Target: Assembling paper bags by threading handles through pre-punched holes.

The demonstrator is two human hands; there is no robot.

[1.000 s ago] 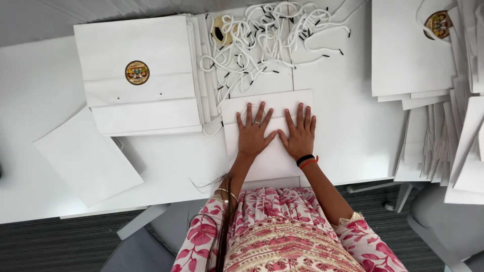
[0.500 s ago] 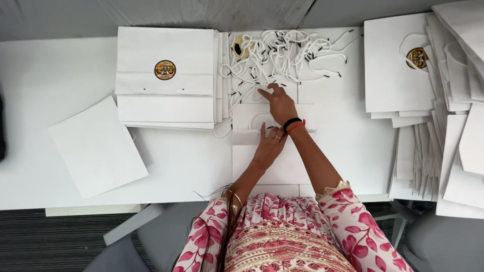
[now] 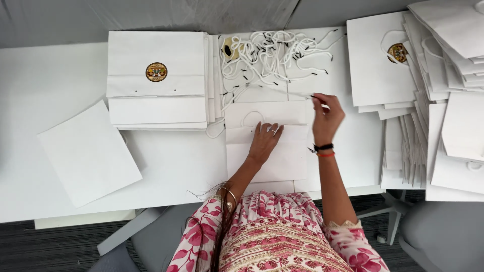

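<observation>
A flat white paper bag (image 3: 282, 161) lies on the white table (image 3: 55, 85) straight in front of me. My left hand (image 3: 265, 141) presses flat on its folded upper part, fingers spread, beside one white cord loop at the bag's top. My right hand (image 3: 326, 118) is raised to the right of the bag, its fingertips pinched on a white cord handle (image 3: 282, 91) that stretches left toward a tangled heap of white cords with black tips (image 3: 272, 53).
A stack of flat white bags with a round gold seal (image 3: 156, 75) lies at the left. A loose white card (image 3: 88, 153) rests nearer the left front. More white bags, some with handles, are piled at the right (image 3: 433, 100). Chair parts show below the table edge.
Both hands first lay flat on the bag. My right hand then reached into the cord heap and has now drawn back to the right, lifting one cord. My left hand stays on the bag.
</observation>
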